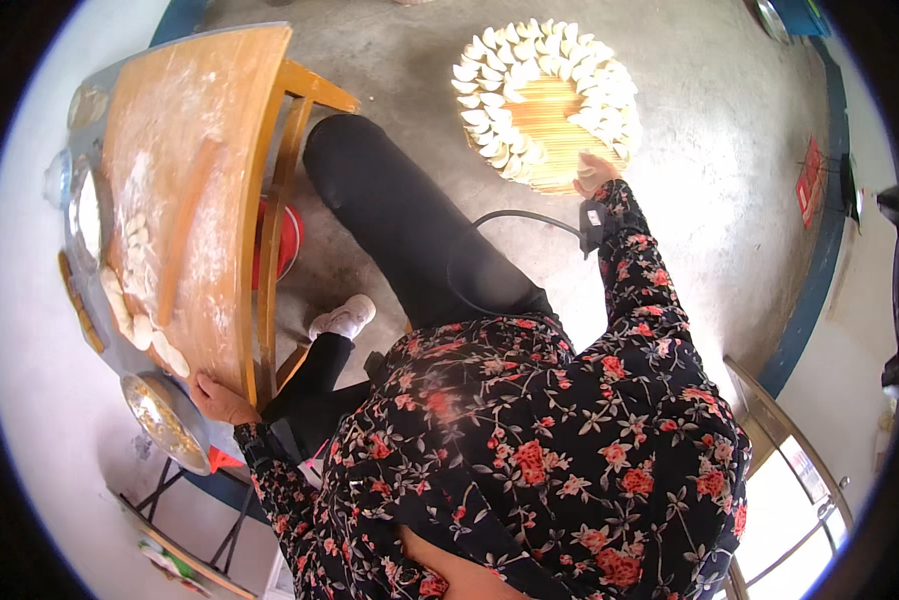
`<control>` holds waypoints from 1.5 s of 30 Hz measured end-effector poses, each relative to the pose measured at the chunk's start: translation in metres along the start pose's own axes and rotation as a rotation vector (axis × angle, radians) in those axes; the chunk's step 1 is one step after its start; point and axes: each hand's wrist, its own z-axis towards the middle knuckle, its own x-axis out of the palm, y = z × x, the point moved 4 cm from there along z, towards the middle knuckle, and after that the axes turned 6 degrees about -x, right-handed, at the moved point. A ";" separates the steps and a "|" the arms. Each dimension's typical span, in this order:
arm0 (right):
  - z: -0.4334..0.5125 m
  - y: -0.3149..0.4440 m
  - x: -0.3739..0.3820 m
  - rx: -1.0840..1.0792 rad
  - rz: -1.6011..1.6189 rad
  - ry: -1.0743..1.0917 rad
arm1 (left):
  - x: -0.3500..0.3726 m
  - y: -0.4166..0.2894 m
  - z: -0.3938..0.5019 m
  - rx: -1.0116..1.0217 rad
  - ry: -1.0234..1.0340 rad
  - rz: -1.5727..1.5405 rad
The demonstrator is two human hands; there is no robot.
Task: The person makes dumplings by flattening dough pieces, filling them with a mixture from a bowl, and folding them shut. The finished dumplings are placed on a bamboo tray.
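Observation:
My right hand (601,175) reaches down to the near edge of a round slatted tray (543,112) on the floor. A pale dumpling (586,162) appears held in its fingers. Rows of white dumplings (603,82) ring the tray, with bare slats showing in the middle and at the near side. At the left, my left hand (222,399) rests on the near corner of a floured wooden board (216,225); whether its fingers grip the edge is hidden. Beside that hand lie flat dough wrappers (170,354) and a metal bowl of filling (156,420).
A rolling pin (186,232), small dough pieces (135,244) and a dough strip (117,304) lie on the board. Beyond it stands a metal bowl of white powder (89,217). A red bucket (290,236) sits under the table. A dark cable (528,215) runs to my right wrist.

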 end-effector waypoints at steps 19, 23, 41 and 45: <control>0.134 -0.025 0.084 0.067 -0.268 -0.128 | -0.001 -0.007 -0.005 -0.013 0.012 0.039; 0.147 -0.022 0.069 0.026 -0.573 -0.242 | -0.001 -0.005 -0.006 -0.052 0.044 0.067; 0.155 -0.006 0.103 -0.194 -1.275 0.234 | 0.000 -0.016 -0.007 -0.021 -0.001 0.143; 0.123 0.006 0.102 -0.120 -1.515 0.112 | -0.004 -0.013 -0.006 -0.032 -0.011 0.211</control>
